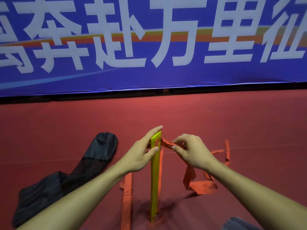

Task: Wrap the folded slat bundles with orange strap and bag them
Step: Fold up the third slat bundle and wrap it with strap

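Your left hand (141, 156) has its grip around the top of the yellow slat bundle (155, 180), which stands upright on the red floor (232, 122) at centre. Your right hand (192, 151), just right of it, pinches the orange strap (167, 143) at the bundle's top. More strap trails across the floor. A black bag (66, 176) lies at left.

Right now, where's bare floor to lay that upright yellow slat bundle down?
Free: the red floor beyond the left hand and right hand, up to the blue banner; also far right, past the orange fabric strap loops. Crowded: the black mesh bag lies left, and strap lies either side of the yellow plastic slat bundle.
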The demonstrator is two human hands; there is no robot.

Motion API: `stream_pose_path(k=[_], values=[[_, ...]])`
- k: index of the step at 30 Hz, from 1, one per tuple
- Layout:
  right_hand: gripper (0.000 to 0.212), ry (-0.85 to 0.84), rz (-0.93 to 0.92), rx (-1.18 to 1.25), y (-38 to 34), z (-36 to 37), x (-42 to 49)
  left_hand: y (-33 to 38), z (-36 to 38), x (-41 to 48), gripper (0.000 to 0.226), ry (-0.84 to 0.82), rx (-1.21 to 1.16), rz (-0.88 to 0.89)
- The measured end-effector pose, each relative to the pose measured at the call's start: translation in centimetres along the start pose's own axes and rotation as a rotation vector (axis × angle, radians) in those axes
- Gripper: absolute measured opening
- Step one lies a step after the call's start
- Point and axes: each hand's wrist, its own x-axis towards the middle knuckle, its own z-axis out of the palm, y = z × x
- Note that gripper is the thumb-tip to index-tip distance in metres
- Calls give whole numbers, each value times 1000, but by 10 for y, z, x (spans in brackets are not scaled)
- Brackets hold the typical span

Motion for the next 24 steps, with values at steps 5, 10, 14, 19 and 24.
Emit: stream_pose_path(k=[5,10,14,19,24], values=[[14,13,-2,9,-1,2,-3,0,9,3,62,-13,28,-6],[13,0,-18,11,-3,5,-2,3,15,3,52,27,-113,-19],[14,-2,4,5,0,4,-1,4,12,4,54,-58,-112,-36],[14,6,15,6,3,3,0,8,4,7,78,-294,-55,-67],[15,14,15,1,6,1,0,6,-5,5,97,-312,-67,13]])
